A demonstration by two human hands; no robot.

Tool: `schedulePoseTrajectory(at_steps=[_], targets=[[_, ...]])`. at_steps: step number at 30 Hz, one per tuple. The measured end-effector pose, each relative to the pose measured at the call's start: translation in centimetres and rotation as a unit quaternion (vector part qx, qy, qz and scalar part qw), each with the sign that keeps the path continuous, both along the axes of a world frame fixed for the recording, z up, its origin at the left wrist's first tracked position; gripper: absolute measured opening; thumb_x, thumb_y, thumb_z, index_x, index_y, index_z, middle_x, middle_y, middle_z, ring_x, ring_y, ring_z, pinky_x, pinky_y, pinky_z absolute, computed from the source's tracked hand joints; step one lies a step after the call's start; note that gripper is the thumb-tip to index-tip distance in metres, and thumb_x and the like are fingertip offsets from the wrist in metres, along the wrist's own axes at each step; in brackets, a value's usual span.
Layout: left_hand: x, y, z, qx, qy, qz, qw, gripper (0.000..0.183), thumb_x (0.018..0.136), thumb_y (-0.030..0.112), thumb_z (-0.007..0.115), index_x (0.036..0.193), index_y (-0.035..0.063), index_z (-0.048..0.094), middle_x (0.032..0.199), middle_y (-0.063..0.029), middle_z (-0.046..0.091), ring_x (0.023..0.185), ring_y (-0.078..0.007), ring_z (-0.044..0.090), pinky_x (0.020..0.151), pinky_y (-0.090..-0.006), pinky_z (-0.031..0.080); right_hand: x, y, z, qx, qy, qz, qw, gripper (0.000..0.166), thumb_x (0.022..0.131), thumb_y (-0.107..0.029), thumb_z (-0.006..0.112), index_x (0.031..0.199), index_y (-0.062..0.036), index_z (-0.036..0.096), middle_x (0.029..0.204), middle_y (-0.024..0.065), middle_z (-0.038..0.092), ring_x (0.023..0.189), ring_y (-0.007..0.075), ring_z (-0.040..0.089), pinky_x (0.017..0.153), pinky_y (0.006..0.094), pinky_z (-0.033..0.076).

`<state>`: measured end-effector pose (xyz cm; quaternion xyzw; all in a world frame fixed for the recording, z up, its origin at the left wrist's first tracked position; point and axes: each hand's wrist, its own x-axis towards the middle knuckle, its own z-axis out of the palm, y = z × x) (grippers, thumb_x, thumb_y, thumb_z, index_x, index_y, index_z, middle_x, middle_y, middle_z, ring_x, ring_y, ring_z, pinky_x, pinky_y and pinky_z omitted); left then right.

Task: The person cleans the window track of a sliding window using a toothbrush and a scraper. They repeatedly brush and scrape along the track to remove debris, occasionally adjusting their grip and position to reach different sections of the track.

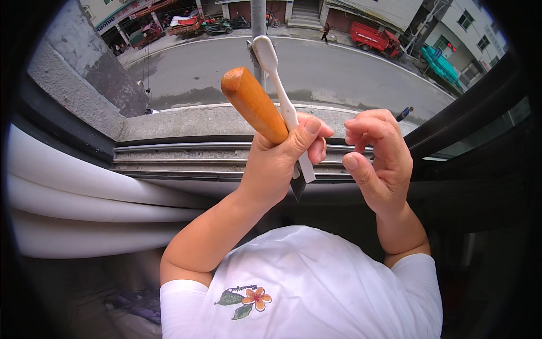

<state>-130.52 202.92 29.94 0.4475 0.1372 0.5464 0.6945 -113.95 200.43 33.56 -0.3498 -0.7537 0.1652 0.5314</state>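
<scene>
My left hand (281, 156) is closed around two tools above a sliding window's track (182, 159). One is a tool with an orange-brown wooden handle (256, 106) pointing up and away; a dark pointed blade (298, 186) shows below the fist. The other is a white plastic brush (284, 95) like a toothbrush, its dark bristles facing left at the top end. To the right, my right hand (377, 156) is raised with thumb and fingers curled apart, and nothing is seen between them. The palm of my left hand hides the middle of both tools.
A concrete ledge (211, 123) lies beyond the track, with a street far below. A rough wall (80, 72) rises at the left, above a bundled white curtain (84, 203). A dark window frame (461, 118) slants at the right. A metal pole (258, 19) stands outside.
</scene>
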Motion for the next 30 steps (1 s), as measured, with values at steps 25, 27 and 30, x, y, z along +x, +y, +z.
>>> schedulePoseTrajectory(at_steps=[25, 27, 30], targets=[[-1.2, 6.7, 3.2, 0.069, 0.260, -0.126, 0.955, 0.032, 0.091, 0.017, 0.050, 0.119, 0.0022, 0.052, 0.071, -0.0005, 0.052, 0.069, -0.0152, 0.055, 0.065, -0.0287, 0.045, 1.4, -6.2, 0.4, 0.037, 0.218, -0.194, 0.956, 0.003, 0.077, -0.005, 0.047, 0.078, -0.0029, 0.045, 0.065, 0.0081, 0.050, 0.037, 0.0071, 0.038, 0.036, 0.0178, 0.033], [-0.4, 7.8, 3.0, 0.236, 0.421, -0.096, 0.871, 0.029, 0.090, 0.019, 0.053, 0.117, 0.0077, 0.056, 0.068, -0.0036, 0.055, 0.065, -0.0214, 0.058, 0.060, -0.0330, 0.047, 4.2, -7.8, -1.2, 0.025, 0.189, -0.222, 0.956, 0.003, 0.077, -0.005, 0.047, 0.079, -0.0034, 0.045, 0.061, 0.0074, 0.049, 0.037, 0.0050, 0.033, 0.035, 0.0165, 0.030], [2.1, 9.0, 0.4, 0.496, 0.548, 0.024, 0.673, 0.031, 0.086, 0.021, 0.056, 0.117, 0.0163, 0.057, 0.076, -0.0134, 0.060, 0.071, -0.0351, 0.059, 0.063, -0.0420, 0.049, 7.7, -9.8, -4.8, -0.063, 0.185, -0.243, 0.950, 0.004, 0.078, -0.003, 0.049, 0.081, -0.0044, 0.046, 0.061, 0.0068, 0.049, 0.041, 0.0038, 0.035, 0.036, 0.0158, 0.029]])
